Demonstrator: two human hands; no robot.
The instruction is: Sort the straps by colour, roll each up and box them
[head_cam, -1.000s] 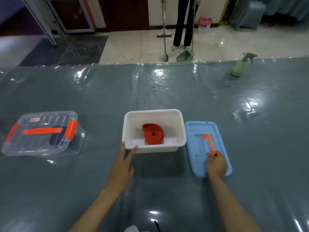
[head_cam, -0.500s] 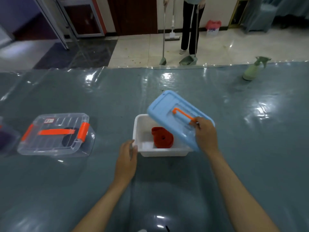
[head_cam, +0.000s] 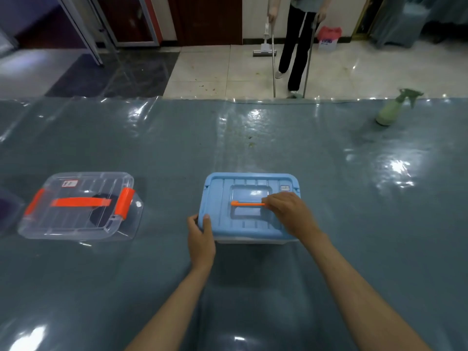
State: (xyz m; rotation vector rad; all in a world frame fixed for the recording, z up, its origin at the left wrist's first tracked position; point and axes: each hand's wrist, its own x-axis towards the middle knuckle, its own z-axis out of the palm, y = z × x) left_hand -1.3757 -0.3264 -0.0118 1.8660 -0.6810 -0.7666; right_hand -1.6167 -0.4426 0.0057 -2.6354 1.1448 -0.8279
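The blue lid [head_cam: 222, 198] lies flat on top of the white box [head_cam: 253, 241], of which only a strip of front wall shows. The red rolled strap inside is hidden. My right hand [head_cam: 288, 211] holds the right end of the lid's orange handle [head_cam: 247, 204]. My left hand [head_cam: 201, 239] grips the lid's front left corner, thumb on top. To the left stands a clear box [head_cam: 76, 206] with orange clips, its lid on and a dark rolled strap visible inside.
A green spray bottle [head_cam: 390, 110] stands at the table's far right. Beyond the far edge a person [head_cam: 298, 41] sweeps the tiled floor with a broom and dustpan. The table [head_cam: 354, 224] is covered in shiny grey plastic sheet.
My right hand lifted the blue lid from beside the white box, swung it over and set it down on the box. My left hand moved from the box's front wall to the lid's corner.
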